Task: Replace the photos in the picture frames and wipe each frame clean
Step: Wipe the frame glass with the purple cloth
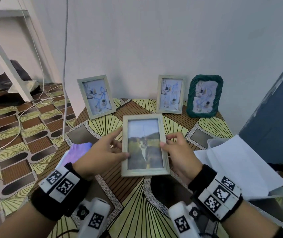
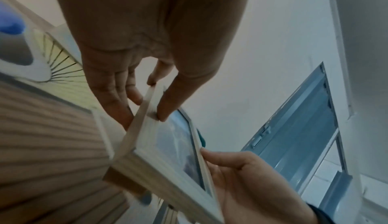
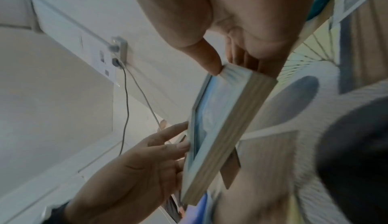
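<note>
I hold a pale wooden frame [image 1: 145, 171] with a cat photo above the middle of the patterned table [image 1: 137, 194]. My left hand [image 1: 101, 152] pinches its left edge, thumb on the front and fingers behind. My right hand [image 1: 178, 152] pinches its right edge the same way. In the left wrist view the frame [image 2: 151, 174] is seen edge-on between thumb and fingers, and in the right wrist view the frame [image 3: 220, 128] shows its stand at the back. Behind stand two pale frames [image 1: 96, 96] [image 1: 170, 94] and a green frame [image 1: 204, 96] with bluish still-life photos.
A purple-blue cloth [image 1: 75, 152] lies on the table left of my left hand. White paper sheets [image 1: 237, 167] lie at the right. A dark blue panel [image 1: 278, 114] rises at the far right. Cables [image 1: 65, 83] hang along the wall at left.
</note>
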`<state>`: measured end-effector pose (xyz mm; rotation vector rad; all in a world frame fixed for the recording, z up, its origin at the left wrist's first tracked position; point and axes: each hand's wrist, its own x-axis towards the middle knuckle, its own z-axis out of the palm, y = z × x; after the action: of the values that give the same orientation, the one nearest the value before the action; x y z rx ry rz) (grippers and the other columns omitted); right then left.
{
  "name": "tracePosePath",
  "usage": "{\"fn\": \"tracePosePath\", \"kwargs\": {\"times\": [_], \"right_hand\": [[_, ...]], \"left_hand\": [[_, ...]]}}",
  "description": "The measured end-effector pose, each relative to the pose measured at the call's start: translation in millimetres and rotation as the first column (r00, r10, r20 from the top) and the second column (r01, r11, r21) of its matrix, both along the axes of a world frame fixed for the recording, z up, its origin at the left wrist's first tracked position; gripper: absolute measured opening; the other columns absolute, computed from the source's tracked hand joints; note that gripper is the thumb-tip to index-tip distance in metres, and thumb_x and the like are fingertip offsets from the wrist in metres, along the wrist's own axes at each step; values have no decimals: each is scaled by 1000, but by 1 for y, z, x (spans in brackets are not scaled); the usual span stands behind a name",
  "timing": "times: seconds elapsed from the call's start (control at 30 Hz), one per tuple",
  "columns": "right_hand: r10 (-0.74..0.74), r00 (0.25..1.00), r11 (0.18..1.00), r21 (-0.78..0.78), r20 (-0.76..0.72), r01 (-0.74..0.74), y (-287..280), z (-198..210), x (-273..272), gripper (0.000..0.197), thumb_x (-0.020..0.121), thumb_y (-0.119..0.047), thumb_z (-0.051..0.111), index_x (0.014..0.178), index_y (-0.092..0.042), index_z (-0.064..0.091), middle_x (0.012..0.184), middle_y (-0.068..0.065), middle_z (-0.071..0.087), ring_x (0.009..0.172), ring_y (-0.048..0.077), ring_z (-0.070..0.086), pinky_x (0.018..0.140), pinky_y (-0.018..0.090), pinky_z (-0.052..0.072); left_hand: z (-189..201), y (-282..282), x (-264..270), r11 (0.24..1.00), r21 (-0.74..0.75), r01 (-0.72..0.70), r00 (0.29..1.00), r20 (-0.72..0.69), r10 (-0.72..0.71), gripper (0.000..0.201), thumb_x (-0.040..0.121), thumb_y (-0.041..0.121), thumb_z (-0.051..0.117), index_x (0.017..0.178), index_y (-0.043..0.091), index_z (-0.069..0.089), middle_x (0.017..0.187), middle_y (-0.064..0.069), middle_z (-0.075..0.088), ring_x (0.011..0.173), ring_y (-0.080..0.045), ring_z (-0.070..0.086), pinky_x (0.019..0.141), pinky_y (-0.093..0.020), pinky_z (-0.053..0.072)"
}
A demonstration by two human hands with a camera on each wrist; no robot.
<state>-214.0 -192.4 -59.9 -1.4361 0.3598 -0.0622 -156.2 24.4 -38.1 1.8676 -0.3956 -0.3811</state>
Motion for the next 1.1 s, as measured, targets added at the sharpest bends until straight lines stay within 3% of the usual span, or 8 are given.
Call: {"fn": "tracePosePath", "kwargs": {"times": [0.07,0.17,0.23,0.57,0.67,0.77,0.93,1.1], "right_hand": [[-12,998,992,124,69,3,-2,10,11,25,96,-4,50,116,-18,46,97,6,74,77,18,73,60,34,55],[-37,989,942,335,144,-13,-5,27,30,33,96,-2,51,125,-20,51,105,12,71,79,23,72,67,43,59],[-27,982,914,402,187,-52,-7,34,42,36,99,-5,49,130,-23,49,120,16,64,91,29,72,73,47,58],[-74,982,964,265,176,25,-13,29,113,24,102,-9,44,119,-24,49,123,21,62,110,43,62,88,67,49],[-108,976,990,111,190,87,-12,26,140,28,101,-9,45,110,-35,52,132,12,56,119,36,57,101,58,45],[-111,973,993,49,200,104,-13,31,169,34,101,-9,44,104,-43,51,131,15,55,112,43,59,94,61,49],[-75,968,997,5,240,76,-21,44,219,44,102,-7,41,108,-49,49,121,24,60,94,31,64,89,62,51],[-53,968,997,-37,245,64,-27,31,265,46,103,-4,36,124,-43,43,93,-5,56,67,-7,67,53,17,56]], "left_hand": [[14,0,9,991,-125,-39,998,-51,33,82,81,-8,70,141,40,41,98,-7,53,82,-20,63,75,-31,60],[32,-3,25,971,-238,3,1000,-13,-6,80,82,-11,66,139,42,47,96,-5,51,69,-9,64,52,-14,51],[39,-6,37,968,-247,35,999,30,-28,77,85,-10,64,138,43,47,94,-2,53,68,-7,66,58,-13,50],[20,-25,104,976,-213,-42,998,-55,31,74,90,-5,60,136,52,46,94,-5,63,88,-21,69,87,-42,57],[13,-33,127,973,-217,-73,996,-56,62,72,93,-2,57,139,51,41,85,3,65,87,-17,66,88,-38,54],[13,-45,151,975,-204,-90,996,2,92,69,98,4,51,146,49,30,75,14,63,73,-13,59,78,-32,47],[19,-62,196,970,-204,-133,988,46,145,67,102,13,44,140,63,22,118,-2,63,107,-20,63,98,-56,49],[6,-70,237,954,-258,-152,987,12,160,68,102,12,43,140,63,21,114,8,71,101,-20,70,96,-56,50]]}}
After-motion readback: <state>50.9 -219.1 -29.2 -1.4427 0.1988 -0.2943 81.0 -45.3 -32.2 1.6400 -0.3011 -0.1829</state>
